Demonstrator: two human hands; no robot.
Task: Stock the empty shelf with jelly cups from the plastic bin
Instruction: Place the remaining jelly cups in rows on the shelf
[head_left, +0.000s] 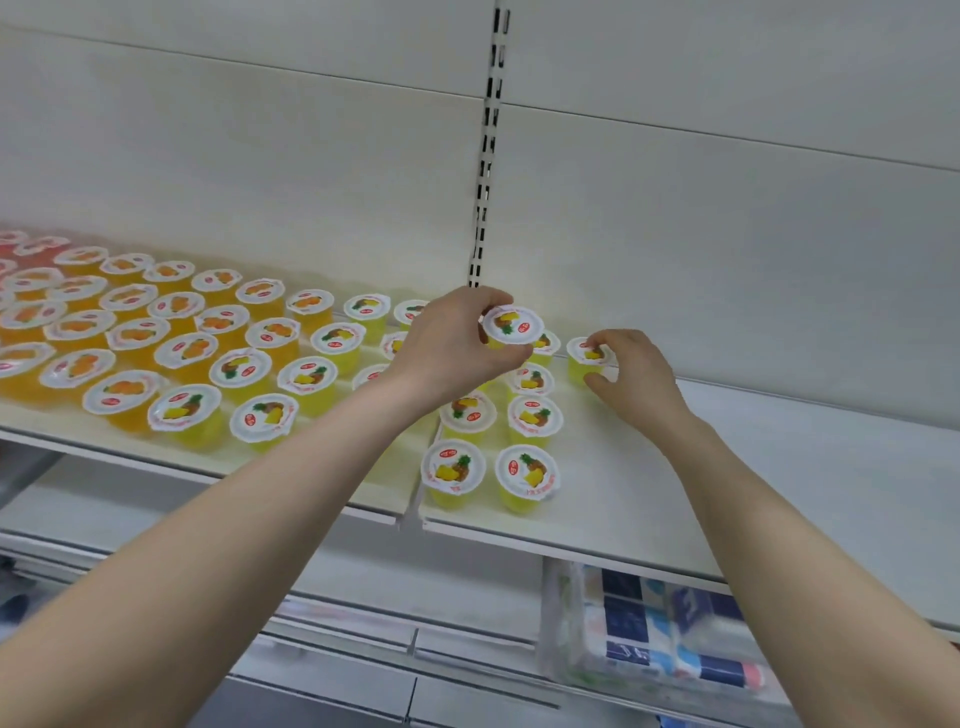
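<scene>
My left hand (457, 340) holds a yellow pineapple jelly cup (513, 325) just above the back of the white shelf (727, 499), near the slotted upright. My right hand (631, 376) grips another yellow jelly cup (587, 358) that stands on the shelf near the back wall. Several yellow cups stand in rows below my hands, such as one at the front (527, 475). Rows of orange jelly cups (124, 400) fill the left shelf section. The plastic bin is out of view.
A black slotted upright (488, 145) runs down the back wall. To the right of the cups lies bare shelf. Below the shelf at the right sit wrapped blue and white packages (670, 634). Lower shelf edges (363, 639) run beneath my arms.
</scene>
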